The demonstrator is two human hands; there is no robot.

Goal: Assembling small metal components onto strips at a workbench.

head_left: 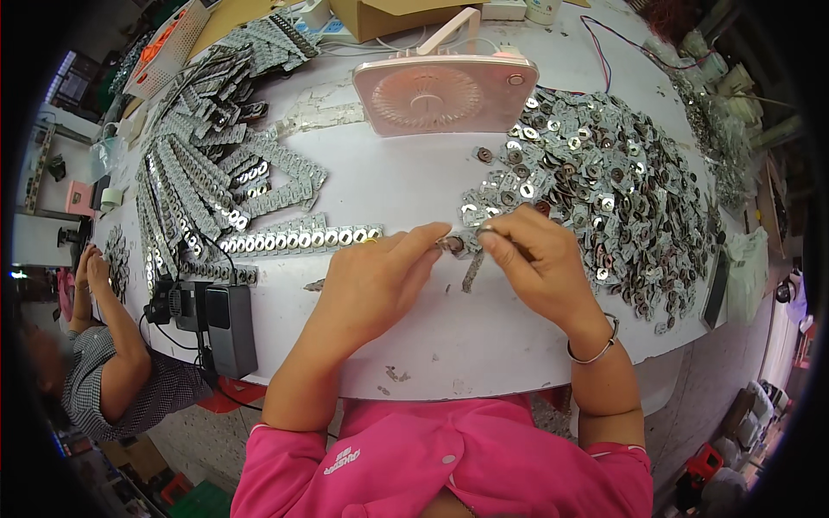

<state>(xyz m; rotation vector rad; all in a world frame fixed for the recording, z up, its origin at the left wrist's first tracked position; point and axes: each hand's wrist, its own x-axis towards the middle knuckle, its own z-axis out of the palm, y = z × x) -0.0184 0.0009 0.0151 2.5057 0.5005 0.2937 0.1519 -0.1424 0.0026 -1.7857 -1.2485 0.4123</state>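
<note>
My left hand (pixel 371 281) is closed, its thumb and forefinger pinching a small metal part with a round brown middle (pixel 452 245). Facing it, my right hand (pixel 540 272) is closed too, thumb against forefinger on a small metal piece (pixel 484 231). The two fingertips nearly meet above the white table. Below them a short dark grey strip (pixel 471 272) slants down; I cannot tell whether it is held or lies on the table. A long row of joined metal plates with round holes (pixel 302 238) runs leftward from beside my left hand.
A big heap of loose metal parts (pixel 613 198) covers the right side. Many joined strips (pixel 186 173) are piled at left. A pink fan (pixel 445 93) stands ahead; a black power box (pixel 230 328) with cables sits near left. A co-worker's hands (pixel 91 269) are at far left.
</note>
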